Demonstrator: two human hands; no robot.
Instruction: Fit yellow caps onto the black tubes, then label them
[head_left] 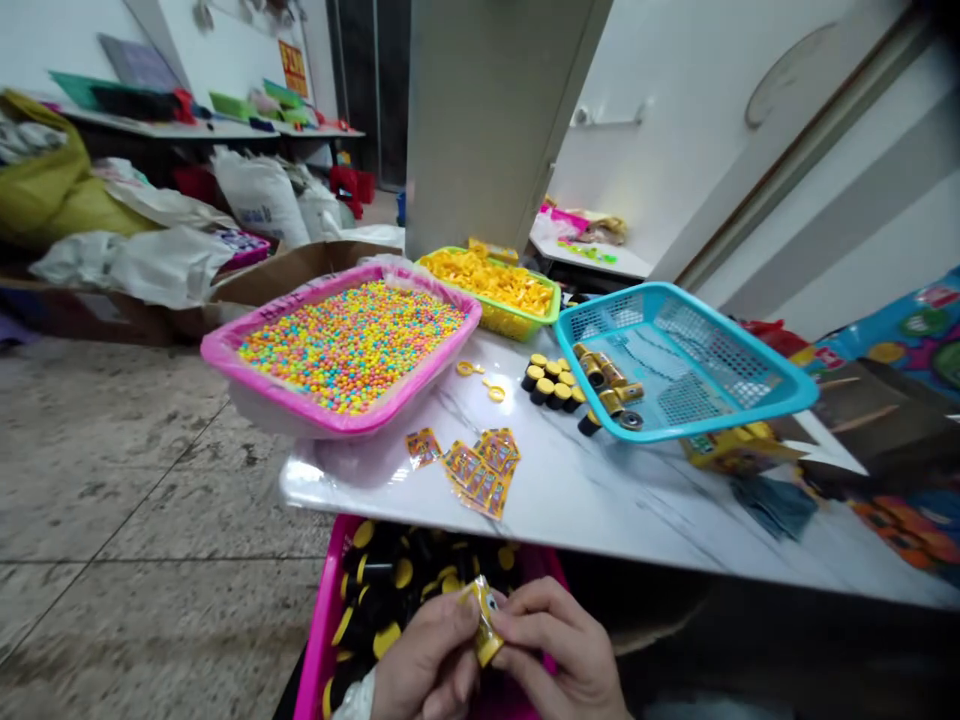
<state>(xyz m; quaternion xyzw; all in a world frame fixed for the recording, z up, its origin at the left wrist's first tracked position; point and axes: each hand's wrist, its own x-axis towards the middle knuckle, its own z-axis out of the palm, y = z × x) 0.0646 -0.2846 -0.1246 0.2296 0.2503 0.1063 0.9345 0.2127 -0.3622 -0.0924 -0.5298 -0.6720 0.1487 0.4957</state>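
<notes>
Between my two hands is a small yellow wrapped piece (486,622), held above a pink basket (324,625) of black cylinders with yellow caps. My left hand (431,655) pinches it from the left side. The fingers of my right hand (559,645) press on it from the right. On the white marble-patterned table (585,500) lie several printed yellow stickers (480,475), two small yellow ring pieces (493,391) and a group of black cylinders with yellow caps (559,393).
A pink tray (341,425) of colourful beads stands at the table's left, a green basket (555,300) of yellow parts behind it. To the right, a blue basket (720,350) holds several gold-wrapped cylinders (611,375). White sacks (262,195) stand at the back left.
</notes>
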